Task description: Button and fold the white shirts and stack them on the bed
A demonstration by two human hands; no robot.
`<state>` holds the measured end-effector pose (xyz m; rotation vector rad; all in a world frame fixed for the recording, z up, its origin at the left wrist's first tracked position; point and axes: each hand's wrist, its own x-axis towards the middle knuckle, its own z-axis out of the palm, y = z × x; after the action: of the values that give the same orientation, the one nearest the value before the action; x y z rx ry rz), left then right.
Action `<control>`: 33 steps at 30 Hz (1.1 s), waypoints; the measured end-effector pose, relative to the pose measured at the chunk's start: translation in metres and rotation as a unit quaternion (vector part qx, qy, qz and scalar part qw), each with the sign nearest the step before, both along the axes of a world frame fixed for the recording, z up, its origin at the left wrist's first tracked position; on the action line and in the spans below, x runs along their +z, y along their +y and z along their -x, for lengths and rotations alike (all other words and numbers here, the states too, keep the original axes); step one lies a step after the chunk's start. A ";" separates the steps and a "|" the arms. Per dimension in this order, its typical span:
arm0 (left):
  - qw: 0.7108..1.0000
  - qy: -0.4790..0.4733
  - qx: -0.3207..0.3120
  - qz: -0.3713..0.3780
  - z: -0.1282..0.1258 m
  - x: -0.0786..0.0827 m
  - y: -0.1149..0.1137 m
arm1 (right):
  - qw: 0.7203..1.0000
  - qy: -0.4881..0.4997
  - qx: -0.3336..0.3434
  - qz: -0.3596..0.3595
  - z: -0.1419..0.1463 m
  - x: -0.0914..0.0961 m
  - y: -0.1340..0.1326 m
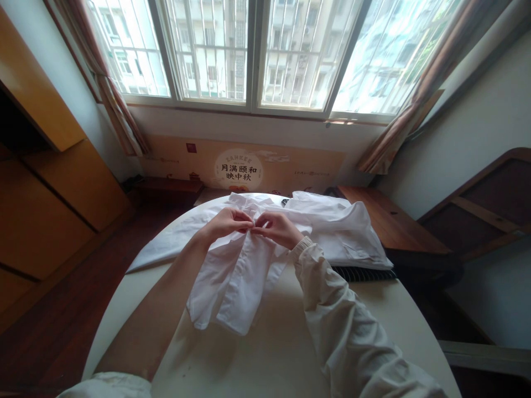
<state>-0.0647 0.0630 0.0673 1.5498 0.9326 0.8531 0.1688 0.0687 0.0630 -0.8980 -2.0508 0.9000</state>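
A white shirt (332, 232) lies spread over the far half of a round white table (269, 354). My left hand (226, 222) and my right hand (279, 226) meet at the middle of the table, fingertips almost touching. Both pinch the same stretch of white fabric, lifting it slightly. Below them the cloth (236, 282) hangs in folds and rests on the tabletop. My left forearm is bare; my right arm wears a cream sleeve (344, 331).
A dark striped item (365, 273) sticks out from under the shirt's right edge. A wooden desk (385, 221) stands behind the table at right, wooden cabinets (50, 193) at left. A large window (257, 55) with curtains fills the far wall.
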 end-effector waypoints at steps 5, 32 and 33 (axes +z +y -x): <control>1.000 -0.005 0.005 -0.005 0.002 -0.009 0.007 | 1.000 -0.003 0.005 0.000 -0.001 0.001 0.001; 0.999 0.031 0.013 -0.027 -0.003 -0.004 0.004 | 0.999 0.026 -0.029 -0.014 0.002 -0.010 0.005; 0.999 0.032 0.012 -0.030 -0.003 -0.004 0.004 | 0.999 0.025 -0.028 -0.009 0.002 -0.009 0.005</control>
<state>-0.0616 0.0666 0.0636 1.6291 0.9818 0.8601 0.1666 0.0732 0.0535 -0.9095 -1.9775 0.8634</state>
